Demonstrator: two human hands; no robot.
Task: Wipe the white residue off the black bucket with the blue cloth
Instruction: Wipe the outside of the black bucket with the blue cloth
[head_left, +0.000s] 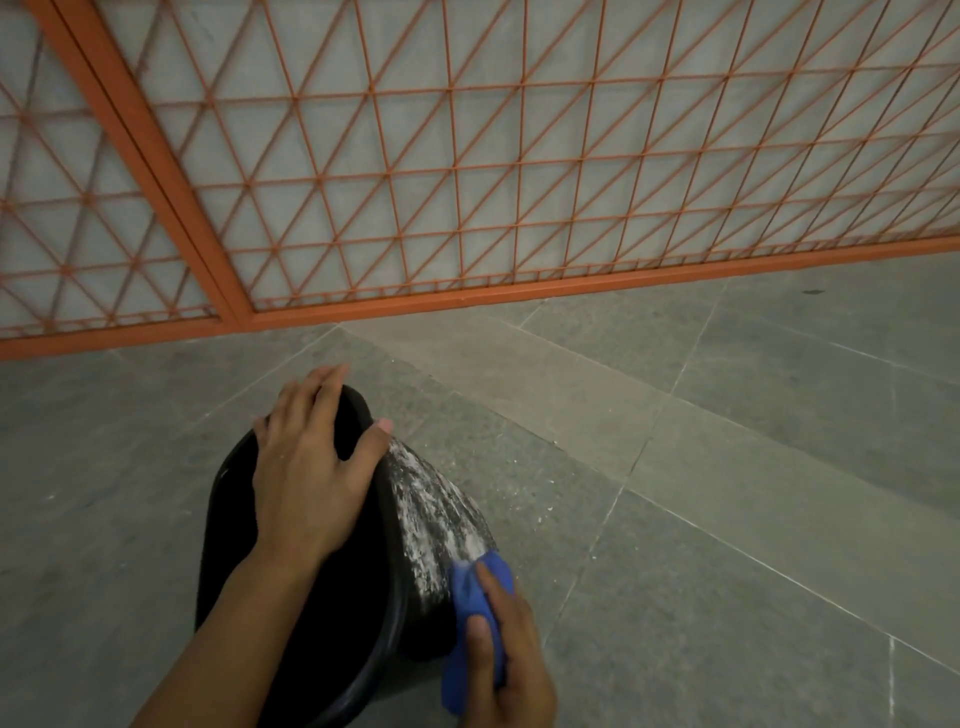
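The black bucket (332, 597) stands tilted on the grey floor, low in the middle of the view. White residue (436, 509) streaks its outer right wall. My left hand (311, 467) grips the bucket's far rim, fingers over the edge and thumb on the outside. My right hand (509, 660) holds the bunched blue cloth (478, 613) and presses it against the lower right side of the wall, just below the residue.
An orange metal grid fence (467, 182) with an orange base rail runs across the back. Grey stone floor tiles (727, 519) spread to the right and left, with small white flecks scattered beside the bucket.
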